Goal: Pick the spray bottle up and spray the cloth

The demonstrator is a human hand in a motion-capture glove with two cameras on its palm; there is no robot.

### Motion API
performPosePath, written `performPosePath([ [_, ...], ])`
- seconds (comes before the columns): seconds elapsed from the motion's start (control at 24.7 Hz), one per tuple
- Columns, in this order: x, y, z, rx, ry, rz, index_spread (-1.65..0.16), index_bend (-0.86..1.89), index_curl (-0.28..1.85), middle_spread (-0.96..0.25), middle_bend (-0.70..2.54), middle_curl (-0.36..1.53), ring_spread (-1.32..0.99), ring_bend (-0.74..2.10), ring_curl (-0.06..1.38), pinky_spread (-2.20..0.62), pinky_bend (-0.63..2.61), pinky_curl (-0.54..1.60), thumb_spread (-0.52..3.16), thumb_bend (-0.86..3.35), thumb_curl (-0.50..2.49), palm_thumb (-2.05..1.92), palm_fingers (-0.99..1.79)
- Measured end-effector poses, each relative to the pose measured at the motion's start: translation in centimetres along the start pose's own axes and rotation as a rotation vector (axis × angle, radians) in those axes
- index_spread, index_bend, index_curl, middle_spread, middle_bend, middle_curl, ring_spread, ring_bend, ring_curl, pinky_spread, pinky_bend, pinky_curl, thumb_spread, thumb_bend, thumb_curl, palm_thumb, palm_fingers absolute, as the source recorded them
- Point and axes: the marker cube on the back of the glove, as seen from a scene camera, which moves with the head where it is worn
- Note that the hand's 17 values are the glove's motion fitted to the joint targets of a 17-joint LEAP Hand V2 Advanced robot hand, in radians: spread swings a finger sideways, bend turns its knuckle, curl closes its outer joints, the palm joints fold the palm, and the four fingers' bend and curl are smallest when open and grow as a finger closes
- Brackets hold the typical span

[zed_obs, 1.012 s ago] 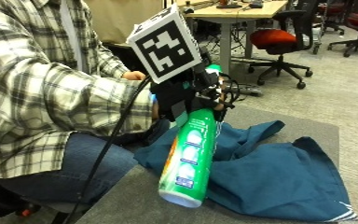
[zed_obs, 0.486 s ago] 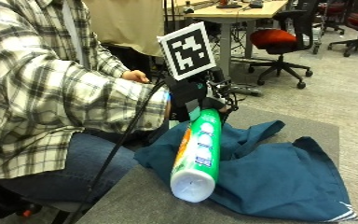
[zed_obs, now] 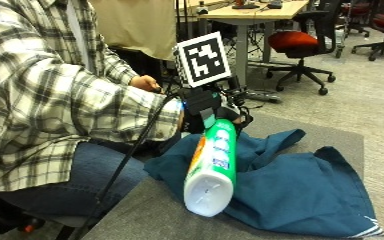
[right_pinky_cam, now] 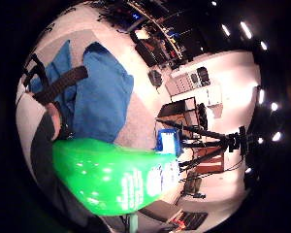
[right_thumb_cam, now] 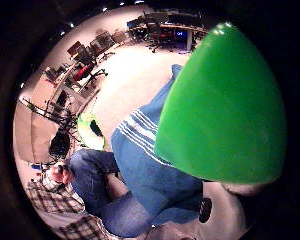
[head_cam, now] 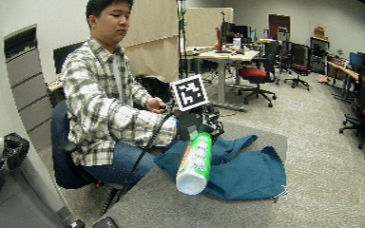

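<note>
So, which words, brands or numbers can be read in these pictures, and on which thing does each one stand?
None can be read.
Bottle label: white print on the green and orange panels, too blurred to read in the outside view.
Bottle label in the little finger side palm view: lines of white print, too small to read.
Cloth: white stripes at one corner, no lettering visible.

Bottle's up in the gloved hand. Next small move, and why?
Probably swing the nozzle end down toward the cloth, then squeeze. The right hand grips the spray bottle at its top, and the bottle is tilted with its base lifted toward the camera, over the near edge of the blue cloth spread on the table. The nozzle itself is hidden behind the hand, so check its aim first.
</note>
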Motion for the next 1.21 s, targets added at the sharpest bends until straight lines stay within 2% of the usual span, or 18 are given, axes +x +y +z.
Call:
performPosePath([
  [0.24,-0.5,0.2,0.4,-0.027,0.050,-0.039,-0.24,0.34,0.60,-0.09,0.54,0.50,-0.17,0.57,0.47,-0.17,0.44,0.43,0.17,-0.03,0.80,1.02,1.33],
  [0.53,-0.9,-0.2,0.0,0.007,-0.006,0.000,-0.24,0.34,0.60,-0.09,0.54,0.50,-0.17,0.57,0.47,-0.17,0.44,0.43,0.16,-0.03,0.80,1.02,1.33],
  [0.73,0.0,-0.4,-1.1,0.062,-0.098,0.089,-0.24,0.34,0.60,-0.09,0.54,0.50,-0.17,0.57,0.47,-0.17,0.44,0.43,0.16,-0.03,0.80,1.02,1.33],
  [1.01,3.2,-0.3,-3.8,0.227,-0.325,0.297,-0.24,0.34,0.60,-0.09,0.53,0.50,-0.17,0.58,0.47,-0.17,0.44,0.43,0.17,-0.03,0.80,1.03,1.32],
  [1.21,4.2,0.2,-5.3,0.328,-0.475,0.370,-0.24,0.34,0.60,-0.09,0.53,0.50,-0.17,0.57,0.47,-0.17,0.44,0.43,0.17,-0.03,0.80,1.03,1.32],
])
